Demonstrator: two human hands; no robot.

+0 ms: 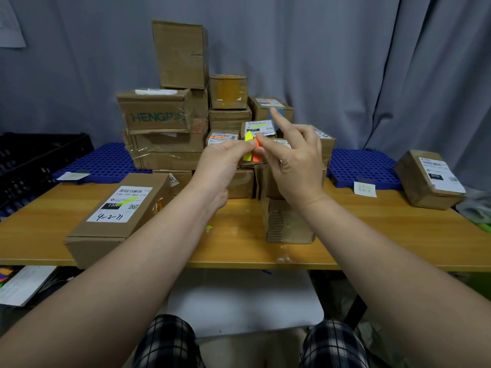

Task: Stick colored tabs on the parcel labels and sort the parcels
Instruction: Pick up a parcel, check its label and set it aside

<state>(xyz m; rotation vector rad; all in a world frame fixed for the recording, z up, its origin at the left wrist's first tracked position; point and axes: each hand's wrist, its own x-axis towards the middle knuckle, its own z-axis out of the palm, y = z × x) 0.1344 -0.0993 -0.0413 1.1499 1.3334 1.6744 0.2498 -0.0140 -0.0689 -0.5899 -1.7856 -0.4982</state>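
Left hand (221, 168) pinching tabs (248, 156), yellow, orange, arrow-tipped

A grey curtain (345, 62) is hanging in soft folds across the whole back, from nine o'clock round to three. At eleven o'clock a pale sheet (10, 22) is hanging against it. A wooden table (239, 240) is spanning the middle, its top shining faintly under even, dim light. Blue perforated mats (106, 160) are lying along its far edge at nine and three o'clock. A black crate (32, 160) is sitting at nine o'clock, and a dark table leg (356, 312) is slanting down at five
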